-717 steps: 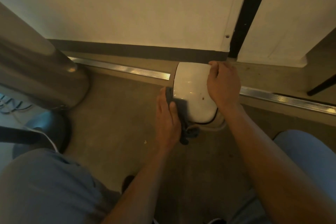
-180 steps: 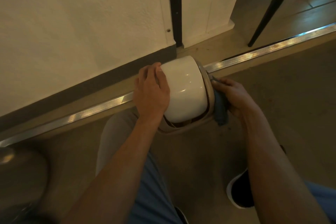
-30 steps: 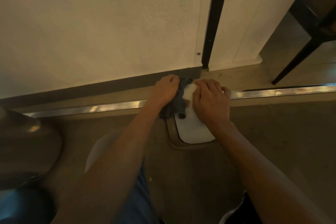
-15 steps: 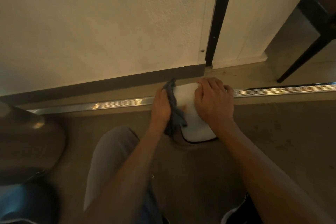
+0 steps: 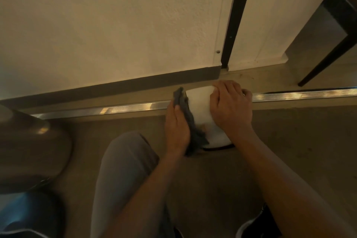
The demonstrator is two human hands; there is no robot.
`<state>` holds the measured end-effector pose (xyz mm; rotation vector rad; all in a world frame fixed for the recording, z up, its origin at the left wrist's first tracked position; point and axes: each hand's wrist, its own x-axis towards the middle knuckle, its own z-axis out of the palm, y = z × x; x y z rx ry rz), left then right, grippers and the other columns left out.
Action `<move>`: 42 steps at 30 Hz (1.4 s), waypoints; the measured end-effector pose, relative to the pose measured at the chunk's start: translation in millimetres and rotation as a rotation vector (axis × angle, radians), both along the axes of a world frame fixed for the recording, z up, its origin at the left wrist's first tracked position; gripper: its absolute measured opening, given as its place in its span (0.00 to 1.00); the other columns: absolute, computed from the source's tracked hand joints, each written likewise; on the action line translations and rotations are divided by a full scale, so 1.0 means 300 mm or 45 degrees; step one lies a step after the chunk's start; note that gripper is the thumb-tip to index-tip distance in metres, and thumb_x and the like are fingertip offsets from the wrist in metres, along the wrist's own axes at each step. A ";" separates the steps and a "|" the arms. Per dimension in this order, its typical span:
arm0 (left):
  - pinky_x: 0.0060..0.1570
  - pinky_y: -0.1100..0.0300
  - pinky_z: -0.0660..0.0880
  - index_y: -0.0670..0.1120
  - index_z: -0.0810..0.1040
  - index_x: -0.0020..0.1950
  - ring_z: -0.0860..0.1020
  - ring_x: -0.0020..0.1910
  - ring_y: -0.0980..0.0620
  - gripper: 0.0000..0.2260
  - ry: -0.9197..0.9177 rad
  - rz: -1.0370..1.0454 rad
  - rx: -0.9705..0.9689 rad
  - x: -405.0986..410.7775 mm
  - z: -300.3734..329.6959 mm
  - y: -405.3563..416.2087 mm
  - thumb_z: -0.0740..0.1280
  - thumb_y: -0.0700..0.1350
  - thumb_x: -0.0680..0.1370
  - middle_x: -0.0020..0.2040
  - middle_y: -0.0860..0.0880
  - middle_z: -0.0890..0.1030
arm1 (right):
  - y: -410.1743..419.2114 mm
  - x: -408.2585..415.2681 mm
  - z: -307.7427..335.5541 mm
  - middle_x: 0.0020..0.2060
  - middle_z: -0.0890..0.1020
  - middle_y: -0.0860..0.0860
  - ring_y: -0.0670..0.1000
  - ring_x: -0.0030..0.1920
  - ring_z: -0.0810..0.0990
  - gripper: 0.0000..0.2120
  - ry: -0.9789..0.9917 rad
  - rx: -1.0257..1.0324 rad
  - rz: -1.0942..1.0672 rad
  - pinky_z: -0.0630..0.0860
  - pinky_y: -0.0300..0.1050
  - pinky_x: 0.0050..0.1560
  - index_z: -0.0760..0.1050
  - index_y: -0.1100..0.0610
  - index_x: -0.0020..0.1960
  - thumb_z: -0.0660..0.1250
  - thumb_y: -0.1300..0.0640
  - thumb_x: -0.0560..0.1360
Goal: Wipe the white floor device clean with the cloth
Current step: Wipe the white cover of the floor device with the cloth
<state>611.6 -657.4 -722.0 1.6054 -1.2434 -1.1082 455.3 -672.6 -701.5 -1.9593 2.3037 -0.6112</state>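
Observation:
The white floor device (image 5: 201, 108) is a rounded white shell on a dark base, standing on the floor against the metal threshold strip. My left hand (image 5: 176, 127) presses a dark grey cloth (image 5: 190, 125) flat against the device's left side, fingers straight. My right hand (image 5: 230, 106) lies over the top right of the shell with its fingers curled over the far edge, holding it steady. The right side of the device is hidden under that hand.
A metal threshold strip (image 5: 116, 109) runs across the floor below a dark skirting and white wall (image 5: 116, 25). A shiny metal cylinder (image 5: 29, 149) stands at the left. A black furniture leg (image 5: 324, 60) is at the right. My knee (image 5: 125, 170) is bent below the device.
My left hand has slid the cloth from the device's far top edge down along its left side towards me. My right hand has stayed on top.

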 end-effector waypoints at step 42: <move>0.60 0.76 0.67 0.48 0.69 0.69 0.72 0.58 0.74 0.16 0.031 0.073 -0.033 -0.047 -0.002 0.117 0.54 0.52 0.86 0.60 0.56 0.75 | -0.006 0.001 -0.003 0.60 0.76 0.51 0.50 0.61 0.73 0.14 -0.006 -0.021 0.009 0.67 0.54 0.62 0.71 0.51 0.62 0.51 0.50 0.82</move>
